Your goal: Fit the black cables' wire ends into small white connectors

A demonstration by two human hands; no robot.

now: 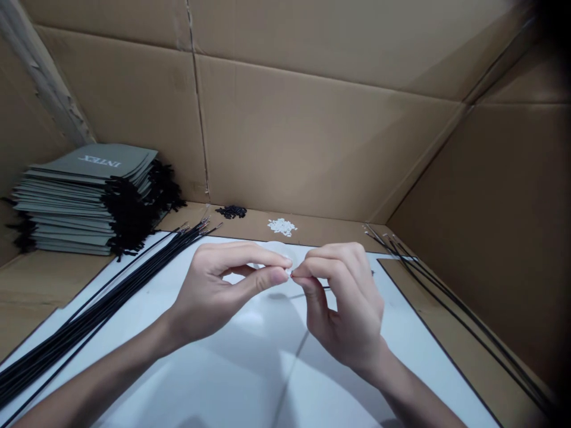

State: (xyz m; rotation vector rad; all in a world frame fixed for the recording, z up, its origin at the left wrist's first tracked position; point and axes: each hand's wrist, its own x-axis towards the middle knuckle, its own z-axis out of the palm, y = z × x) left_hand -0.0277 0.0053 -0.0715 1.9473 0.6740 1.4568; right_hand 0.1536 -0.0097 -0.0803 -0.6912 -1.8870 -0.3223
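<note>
My left hand [225, 285] and my right hand [345, 297] meet fingertip to fingertip above a white sheet [250, 368]. The left thumb and forefinger pinch a tiny white piece [288, 270]. The right hand's fingers are pinched on the end of a thin black cord [328, 288], which sticks out a little to the right of the fingers. Both hands hover just above the sheet.
A bundle of black cords [89, 315] lies diagonally at the left. A few more cords [446, 303] lie at the right. Grey bags [84, 196] are stacked at back left. Small black pieces [231, 211] and white pieces [281, 226] sit in heaps by the cardboard wall [312, 137].
</note>
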